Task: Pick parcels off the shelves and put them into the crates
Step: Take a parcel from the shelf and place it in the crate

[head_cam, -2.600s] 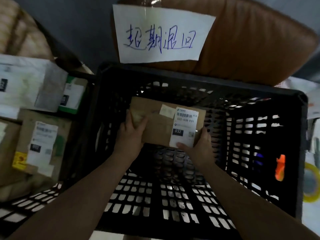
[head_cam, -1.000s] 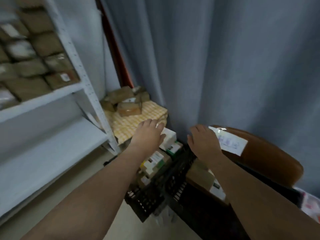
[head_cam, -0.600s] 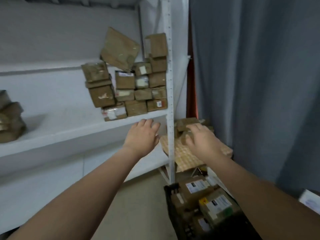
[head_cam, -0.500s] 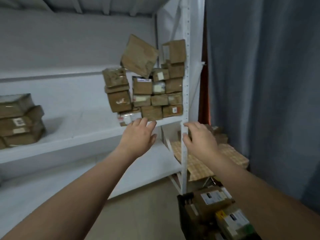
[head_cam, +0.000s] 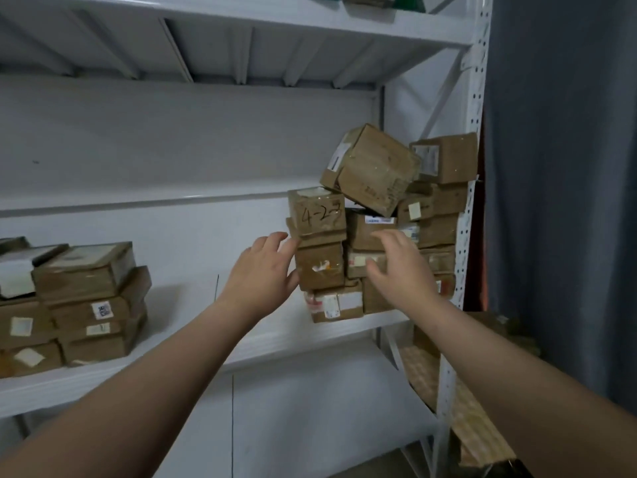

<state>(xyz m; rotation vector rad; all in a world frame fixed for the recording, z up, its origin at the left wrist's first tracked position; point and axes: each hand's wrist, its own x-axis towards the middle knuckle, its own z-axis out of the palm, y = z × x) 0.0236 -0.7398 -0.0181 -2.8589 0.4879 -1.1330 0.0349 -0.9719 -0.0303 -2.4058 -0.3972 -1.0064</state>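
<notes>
Brown cardboard parcels are piled at the right end of a white shelf (head_cam: pixel 262 336). One parcel marked "4-2-3" (head_cam: pixel 317 212) tops the left column, and a tilted parcel (head_cam: pixel 374 169) leans above the middle. My left hand (head_cam: pixel 262 270) is open, its fingertips at the left side of the column, next to the small parcel (head_cam: pixel 320 267) below the marked one. My right hand (head_cam: pixel 400 270) is open in front of the middle parcels and holds nothing. No crate is in view.
A second stack of flat parcels (head_cam: pixel 86 305) lies at the shelf's left end. A white perforated upright (head_cam: pixel 465 215) bounds the pile on the right, with a grey curtain (head_cam: pixel 565 167) beyond it. Below are a lower shelf (head_cam: pixel 310 426) and a yellow patterned surface (head_cam: pixel 465 415).
The parcel went into the black crate and both hands let go. The view has swung left and up to the shelf, and both empty hands have risen to the right-hand parcel pile.
</notes>
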